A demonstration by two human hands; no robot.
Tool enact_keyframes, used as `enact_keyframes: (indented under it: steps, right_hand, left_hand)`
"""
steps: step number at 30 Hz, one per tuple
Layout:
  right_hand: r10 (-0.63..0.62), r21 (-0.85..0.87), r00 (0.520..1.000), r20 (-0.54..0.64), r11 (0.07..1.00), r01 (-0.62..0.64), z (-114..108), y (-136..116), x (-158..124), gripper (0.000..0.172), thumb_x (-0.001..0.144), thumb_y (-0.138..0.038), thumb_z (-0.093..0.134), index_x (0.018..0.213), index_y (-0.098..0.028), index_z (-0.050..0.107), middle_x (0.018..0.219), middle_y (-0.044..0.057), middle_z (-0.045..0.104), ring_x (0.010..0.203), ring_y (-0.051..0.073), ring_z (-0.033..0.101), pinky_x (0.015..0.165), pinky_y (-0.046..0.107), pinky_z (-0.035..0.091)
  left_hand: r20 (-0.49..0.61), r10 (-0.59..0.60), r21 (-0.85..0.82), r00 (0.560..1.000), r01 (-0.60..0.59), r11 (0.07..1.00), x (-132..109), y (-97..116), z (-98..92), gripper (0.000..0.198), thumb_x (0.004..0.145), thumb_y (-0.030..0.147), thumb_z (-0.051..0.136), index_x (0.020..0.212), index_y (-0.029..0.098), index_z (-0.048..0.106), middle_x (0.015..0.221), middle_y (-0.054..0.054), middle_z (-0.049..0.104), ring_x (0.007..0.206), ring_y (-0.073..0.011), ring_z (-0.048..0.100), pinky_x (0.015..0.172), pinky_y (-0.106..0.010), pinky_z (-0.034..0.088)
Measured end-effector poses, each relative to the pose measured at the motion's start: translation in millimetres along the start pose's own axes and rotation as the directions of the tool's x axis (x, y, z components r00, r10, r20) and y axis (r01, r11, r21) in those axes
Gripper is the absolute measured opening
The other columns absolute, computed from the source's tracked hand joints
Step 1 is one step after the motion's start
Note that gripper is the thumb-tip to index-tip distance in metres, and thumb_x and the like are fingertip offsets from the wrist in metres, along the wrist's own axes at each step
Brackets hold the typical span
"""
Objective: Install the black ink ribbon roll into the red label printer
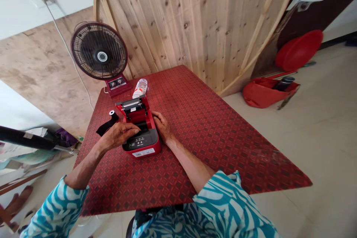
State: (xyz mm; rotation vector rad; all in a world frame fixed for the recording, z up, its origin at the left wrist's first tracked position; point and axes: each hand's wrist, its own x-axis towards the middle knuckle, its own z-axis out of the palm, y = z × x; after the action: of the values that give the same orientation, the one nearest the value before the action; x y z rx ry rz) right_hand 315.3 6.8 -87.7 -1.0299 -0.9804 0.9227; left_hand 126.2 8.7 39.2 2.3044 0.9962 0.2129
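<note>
A red and black printer [141,142] sits on the red patterned table with its lid [134,106] raised at the far side. My left hand [119,134] reaches over its left edge, fingers bent together at the open compartment; whatever they may pinch is hidden. Against the printer's right side rests my right hand [162,125], its fingers curled along the red casing. A dark roll [142,125] shows partly inside the compartment. Left of the printer stands a small black ribbon roll [112,114] with a loose strip trailing toward my left wrist.
A maroon fan [102,56] stands at the table's [195,119] back left corner. Behind the printer lies a clear plastic bottle [140,88]. A wooden panel [192,18] rises behind the table. On the floor at the right is a red bag [259,95].
</note>
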Motion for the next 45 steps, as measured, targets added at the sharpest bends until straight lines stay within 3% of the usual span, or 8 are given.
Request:
enact_keyframes:
  steps: [6,14,17,21,26,32,37,45]
  right_hand:
    - [0.005,0.001,1.0,0.001,1.0,-0.005,0.6,-3.8,-0.7,0.03,0.081,-0.033,0.049,0.103,-0.025,0.067,0.11,0.001,0.07,0.107,0.019,0.061,0.1,0.036,0.044]
    - [-0.009,0.007,1.0,-0.006,1.0,0.009,0.8,-0.1,0.5,0.03,0.08,-0.033,0.049,0.103,-0.025,0.067,0.109,0.001,0.07,0.107,0.019,0.061,0.1,0.036,0.044]
    - [-0.011,0.008,1.0,-0.001,1.0,0.011,0.6,0.3,0.7,0.031,0.08,-0.034,0.048,0.103,-0.025,0.067,0.109,0.001,0.07,0.107,0.018,0.061,0.1,0.036,0.043]
    - [-0.01,0.008,1.0,0.007,1.0,0.01,1.0,1.2,0.9,0.032,0.08,-0.034,0.048,0.104,-0.024,0.066,0.11,0.002,0.07,0.108,0.019,0.061,0.101,0.037,0.043]
    - [-0.027,0.018,1.0,-0.004,0.999,0.027,1.6,4.3,1.5,0.03,0.081,-0.033,0.048,0.103,-0.025,0.067,0.109,0.001,0.07,0.108,0.019,0.06,0.101,0.037,0.043]
    - [-0.009,0.008,1.0,0.001,1.0,0.009,1.5,3.8,1.5,0.03,0.081,-0.034,0.049,0.103,-0.026,0.067,0.11,0.001,0.07,0.108,0.019,0.061,0.1,0.038,0.043]
    - [-0.017,0.023,1.0,0.005,1.0,0.017,1.0,2.5,0.8,0.03,0.08,-0.035,0.049,0.103,-0.026,0.067,0.109,0.001,0.07,0.108,0.019,0.061,0.1,0.037,0.044]
    - [0.034,-0.001,0.999,0.024,0.999,-0.034,-3.0,0.8,-1.3,0.036,0.08,-0.041,0.05,0.108,-0.024,0.065,0.115,0.005,0.068,0.111,0.022,0.06,0.103,0.04,0.042]
  left_hand:
    - [-0.081,0.024,0.12,0.996,-0.015,0.993,-3.8,10.0,0.2,0.033,0.092,0.042,0.047,0.095,0.021,0.072,0.09,0.0,0.074,0.077,-0.0137,0.066,0.069,-0.021,0.05]
    - [-0.089,-0.045,0.037,0.995,0.048,0.998,2.6,3.5,5.8,0.03,0.089,0.04,0.049,0.094,0.019,0.07,0.086,-0.001,0.074,0.07,-0.0139,0.066,0.061,-0.022,0.05]
    - [-0.182,0.077,0.182,0.98,-0.044,0.982,4.0,6.7,7.3,0.026,0.09,0.035,0.049,0.091,0.019,0.069,0.088,-0.002,0.073,0.076,-0.0155,0.066,0.072,-0.026,0.051]
    - [-0.254,0.349,0.443,0.902,-0.212,0.871,-4.9,17.4,11.4,0.024,0.094,0.029,0.046,0.091,0.02,0.068,0.088,-0.003,0.073,0.085,-0.0165,0.065,0.092,-0.035,0.044]
    - [-0.284,0.502,0.6,0.817,-0.257,0.758,-25.0,31.3,24.7,0.017,0.094,0.022,0.049,0.094,0.022,0.066,0.09,-0.001,0.072,0.085,-0.0142,0.064,0.101,-0.038,0.036]
    - [-0.307,0.569,0.675,0.763,-0.247,0.695,-40.0,35.8,44.6,0.014,0.09,0.016,0.053,0.094,0.022,0.065,0.088,-0.001,0.072,0.081,-0.0139,0.063,0.101,-0.039,0.038]
    - [-0.374,0.566,0.649,0.735,-0.229,0.726,-46.0,26.8,61.2,0.017,0.088,0.014,0.055,0.1,0.023,0.064,0.092,-0.002,0.072,0.084,-0.0148,0.064,0.101,-0.041,0.039]
    - [-0.561,0.583,0.572,0.587,-0.234,0.786,-40.7,11.5,86.7,0.017,0.086,0.014,0.059,0.101,0.023,0.063,0.091,-0.003,0.071,0.089,-0.0164,0.065,0.102,-0.043,0.041]
